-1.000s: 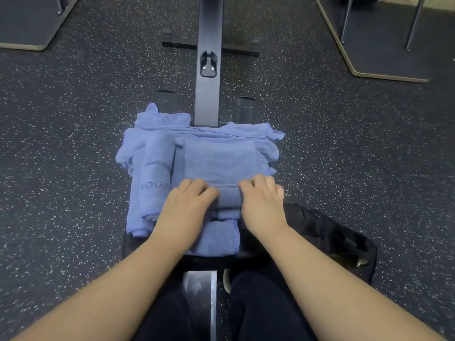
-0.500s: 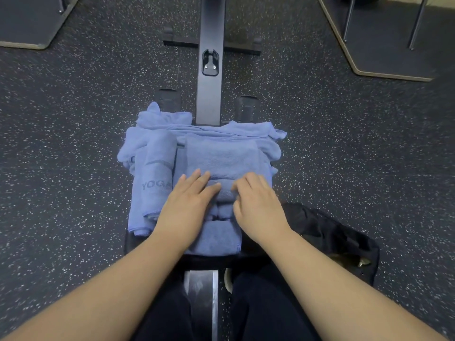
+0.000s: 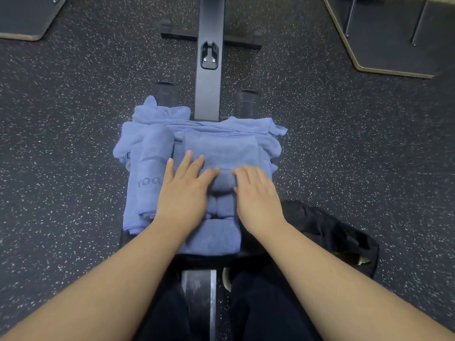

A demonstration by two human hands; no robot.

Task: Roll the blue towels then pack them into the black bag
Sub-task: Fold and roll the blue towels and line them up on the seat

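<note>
Pressing flat, left hand [image 3: 183, 190], right hand [image 3: 256, 193], half-rolled blue towel [image 3: 221, 180] beneath, seemingly.

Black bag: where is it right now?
In the head view the black fabric bag lies on the speckled floor at lower right, just right of the right hand and beside the blue towel pile.

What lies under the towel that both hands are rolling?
Under the half-rolled towel, pressed by the left hand and right hand, lie more blue towels, spread loosely. A black bench edge shows below them; its top is covered.
</note>
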